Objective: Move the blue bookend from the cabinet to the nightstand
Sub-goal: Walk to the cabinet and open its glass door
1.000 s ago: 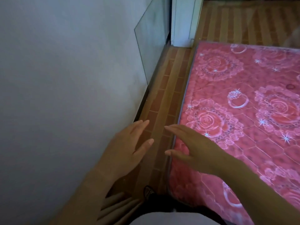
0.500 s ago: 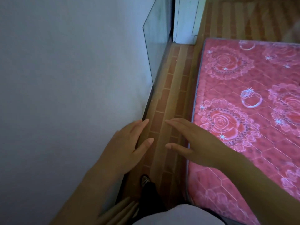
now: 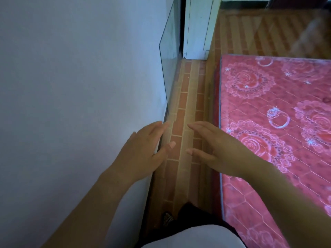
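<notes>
No blue bookend, cabinet interior or nightstand shows in the head view. My left hand point(image 3: 143, 153) hovers open, fingers spread, beside the white surface point(image 3: 71, 104) on the left, holding nothing. My right hand point(image 3: 215, 149) is held out open over the strip of brick-pattern floor point(image 3: 180, 104), near the edge of the pink mattress point(image 3: 277, 131). The two hands are a short gap apart, palms down.
A glass pane point(image 3: 170, 47) leans along the white surface. A white door frame point(image 3: 197, 27) stands at the far end of the narrow floor strip. The rose-patterned mattress fills the right. My white clothing point(image 3: 193, 237) and a dark shoe point(image 3: 167, 219) show at the bottom.
The view has swung to the left and forward: the mattress slid right and more of the floor strip shows. Both hands stay open in nearly the same pose.
</notes>
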The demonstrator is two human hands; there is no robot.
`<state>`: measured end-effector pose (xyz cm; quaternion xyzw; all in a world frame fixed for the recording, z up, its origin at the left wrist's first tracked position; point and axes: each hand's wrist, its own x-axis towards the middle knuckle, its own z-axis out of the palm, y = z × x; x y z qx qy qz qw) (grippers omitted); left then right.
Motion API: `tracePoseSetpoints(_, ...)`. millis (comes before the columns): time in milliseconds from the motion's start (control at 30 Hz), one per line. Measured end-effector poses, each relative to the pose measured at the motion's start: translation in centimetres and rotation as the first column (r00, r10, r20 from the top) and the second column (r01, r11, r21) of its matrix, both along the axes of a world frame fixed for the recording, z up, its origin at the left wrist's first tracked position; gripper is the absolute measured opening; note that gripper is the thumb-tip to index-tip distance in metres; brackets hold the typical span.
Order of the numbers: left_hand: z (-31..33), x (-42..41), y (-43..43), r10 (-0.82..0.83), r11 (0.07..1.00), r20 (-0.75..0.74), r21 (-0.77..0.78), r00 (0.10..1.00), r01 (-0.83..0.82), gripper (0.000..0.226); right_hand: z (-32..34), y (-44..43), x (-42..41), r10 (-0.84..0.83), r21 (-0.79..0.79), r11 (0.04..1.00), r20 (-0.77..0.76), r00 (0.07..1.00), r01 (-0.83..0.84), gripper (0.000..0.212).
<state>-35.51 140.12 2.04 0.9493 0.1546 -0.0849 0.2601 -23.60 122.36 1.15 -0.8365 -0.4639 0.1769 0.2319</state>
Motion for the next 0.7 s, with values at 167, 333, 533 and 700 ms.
tracePoseSetpoints(167, 0.9, 3.5, 1.7, -0.043, 0.999, 0.017, -0.015, 0.999, 0.043, 0.066, 0.1, 1.8, 2.5, -0.033, 0.037, 0.999, 0.010, 0.999, 0.033, 0.069)
tracePoseSetpoints(333, 0.8, 9.2, 3.7, -0.064, 0.998, 0.007, -0.001, 0.998, 0.064, 0.069, -0.1, 3.7, 7.6, -0.063, 0.038, 0.997, -0.007, 0.998, 0.063, 0.070)
tracePoseSetpoints(533, 1.1, 20.4, 5.6, -0.097, 0.995, 0.047, 0.028, 0.994, 0.095, 0.067, -0.2, 5.2, 18.8, -0.078, 0.002, 0.997, 0.010, 0.997, 0.078, 0.070)
tracePoseSetpoints(700, 1.9, 32.1, 5.7, -0.135, 0.991, 0.130, 0.017, 0.982, 0.134, 0.065, 1.3, 5.4, 29.7, -0.117, 0.026, 0.993, 0.040, 0.992, 0.116, 0.072)
